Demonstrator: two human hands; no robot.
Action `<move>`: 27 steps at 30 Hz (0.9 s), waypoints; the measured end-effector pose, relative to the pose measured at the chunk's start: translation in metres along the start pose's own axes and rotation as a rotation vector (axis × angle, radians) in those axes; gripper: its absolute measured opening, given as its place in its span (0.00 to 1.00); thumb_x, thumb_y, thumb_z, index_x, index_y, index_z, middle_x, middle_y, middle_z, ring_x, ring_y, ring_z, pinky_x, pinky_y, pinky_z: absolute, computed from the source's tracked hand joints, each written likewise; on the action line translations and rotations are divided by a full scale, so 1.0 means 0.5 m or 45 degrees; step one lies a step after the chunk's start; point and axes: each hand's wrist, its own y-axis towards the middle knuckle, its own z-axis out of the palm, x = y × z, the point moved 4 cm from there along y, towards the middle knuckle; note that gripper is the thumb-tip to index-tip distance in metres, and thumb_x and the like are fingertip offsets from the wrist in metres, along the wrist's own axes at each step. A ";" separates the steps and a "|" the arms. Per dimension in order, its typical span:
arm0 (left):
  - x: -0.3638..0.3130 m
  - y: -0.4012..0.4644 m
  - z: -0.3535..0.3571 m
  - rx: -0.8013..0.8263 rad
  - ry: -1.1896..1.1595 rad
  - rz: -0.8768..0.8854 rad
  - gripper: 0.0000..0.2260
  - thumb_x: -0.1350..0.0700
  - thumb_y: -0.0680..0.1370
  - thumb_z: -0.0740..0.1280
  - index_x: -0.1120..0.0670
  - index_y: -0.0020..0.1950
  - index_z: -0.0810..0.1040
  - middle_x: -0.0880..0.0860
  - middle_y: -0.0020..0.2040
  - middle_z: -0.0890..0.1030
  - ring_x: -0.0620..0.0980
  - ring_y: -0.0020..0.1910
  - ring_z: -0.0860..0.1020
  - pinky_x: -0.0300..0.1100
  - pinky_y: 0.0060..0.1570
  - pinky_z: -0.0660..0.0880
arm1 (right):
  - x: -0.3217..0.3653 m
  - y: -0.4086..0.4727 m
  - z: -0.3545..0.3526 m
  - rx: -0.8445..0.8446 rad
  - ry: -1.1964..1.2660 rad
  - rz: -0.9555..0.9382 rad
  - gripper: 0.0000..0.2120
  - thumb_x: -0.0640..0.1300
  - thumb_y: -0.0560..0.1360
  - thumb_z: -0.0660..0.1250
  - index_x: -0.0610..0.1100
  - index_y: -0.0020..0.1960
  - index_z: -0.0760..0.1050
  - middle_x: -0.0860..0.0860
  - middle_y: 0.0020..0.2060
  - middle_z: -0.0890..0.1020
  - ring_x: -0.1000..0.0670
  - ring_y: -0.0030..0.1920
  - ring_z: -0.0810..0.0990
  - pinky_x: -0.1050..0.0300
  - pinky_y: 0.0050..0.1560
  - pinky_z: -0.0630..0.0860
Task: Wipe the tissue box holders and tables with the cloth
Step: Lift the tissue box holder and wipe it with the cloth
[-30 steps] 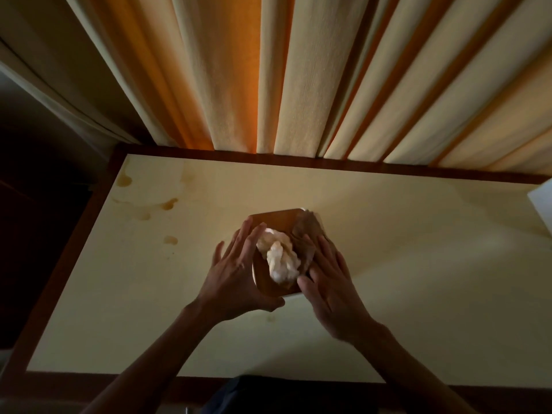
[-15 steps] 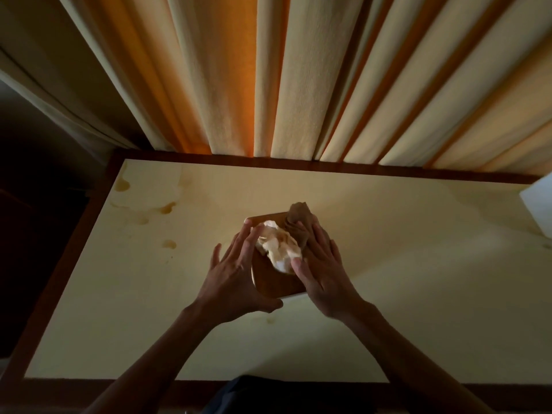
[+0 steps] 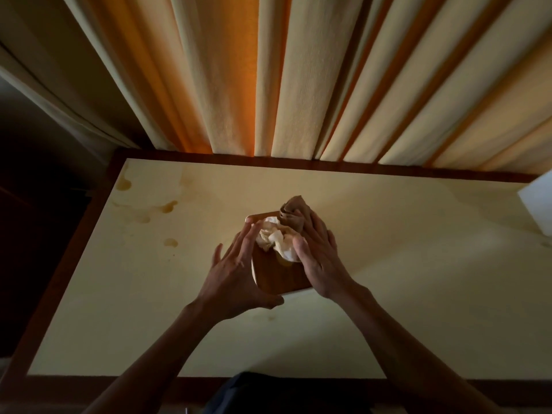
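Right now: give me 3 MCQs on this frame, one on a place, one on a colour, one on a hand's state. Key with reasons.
1. Where do the brown stains lie on the table?
A. far-left part
B. near-right corner
C. under the holder

2. What colour is the tissue poking from the wooden tissue box holder?
A. blue
B. white
C. black

3. What is the right hand doing?
A. hanging idle off the table
B. pressing the brown cloth on the holder
C. pulling the curtain

Key: 1 A, the blotches sit near the far-left edge. 2 B, it is a pale crumpled tuft. 3 B, the cloth bunches under its fingers while the left hand steadies the holder's side.
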 end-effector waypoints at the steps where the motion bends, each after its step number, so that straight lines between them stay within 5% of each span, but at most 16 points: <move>1: 0.001 0.000 0.000 0.000 0.002 -0.004 0.64 0.27 0.57 0.73 0.45 0.78 0.36 0.45 0.80 0.39 0.47 0.79 0.50 0.61 0.75 0.51 | 0.001 -0.010 0.000 0.005 -0.017 -0.030 0.38 0.71 0.77 0.32 0.56 0.81 0.51 0.57 0.81 0.45 0.54 0.80 0.39 0.38 0.78 0.46; 6: 0.009 0.004 0.000 -0.016 0.022 -0.033 0.64 0.24 0.55 0.69 0.45 0.78 0.37 0.46 0.81 0.44 0.48 0.79 0.54 0.64 0.73 0.56 | 0.008 -0.115 0.005 0.023 -0.123 -0.150 0.32 0.64 0.82 0.41 0.53 0.82 0.49 0.55 0.81 0.44 0.49 0.81 0.39 0.36 0.77 0.50; 9: 0.011 0.004 0.006 -0.006 0.013 -0.052 0.64 0.24 0.55 0.70 0.46 0.79 0.37 0.45 0.81 0.43 0.48 0.79 0.54 0.64 0.74 0.54 | -0.003 -0.171 0.015 -0.003 -0.202 -0.225 0.38 0.67 0.79 0.57 0.50 0.82 0.51 0.53 0.82 0.47 0.47 0.81 0.41 0.38 0.78 0.49; 12: 0.012 0.002 0.007 -0.008 0.013 -0.049 0.64 0.24 0.56 0.71 0.46 0.79 0.38 0.44 0.81 0.43 0.48 0.78 0.54 0.64 0.74 0.53 | -0.030 -0.180 0.020 -0.082 -0.222 -0.322 0.40 0.58 0.74 0.69 0.49 0.80 0.56 0.52 0.81 0.56 0.47 0.81 0.50 0.36 0.76 0.59; 18: 0.011 0.003 0.004 -0.005 0.032 -0.026 0.64 0.25 0.56 0.72 0.44 0.78 0.36 0.43 0.80 0.40 0.47 0.78 0.53 0.63 0.74 0.52 | -0.043 -0.193 0.014 -0.380 -0.154 -0.440 0.20 0.40 0.77 0.62 0.41 0.69 0.75 0.48 0.71 0.75 0.45 0.75 0.68 0.38 0.69 0.71; 27: 0.009 0.001 0.004 -0.004 0.010 -0.014 0.63 0.25 0.56 0.71 0.44 0.78 0.38 0.43 0.80 0.39 0.47 0.78 0.52 0.63 0.75 0.50 | -0.026 -0.177 -0.035 -0.686 0.376 0.011 0.19 0.47 0.78 0.62 0.42 0.67 0.77 0.52 0.63 0.80 0.62 0.63 0.78 0.68 0.60 0.74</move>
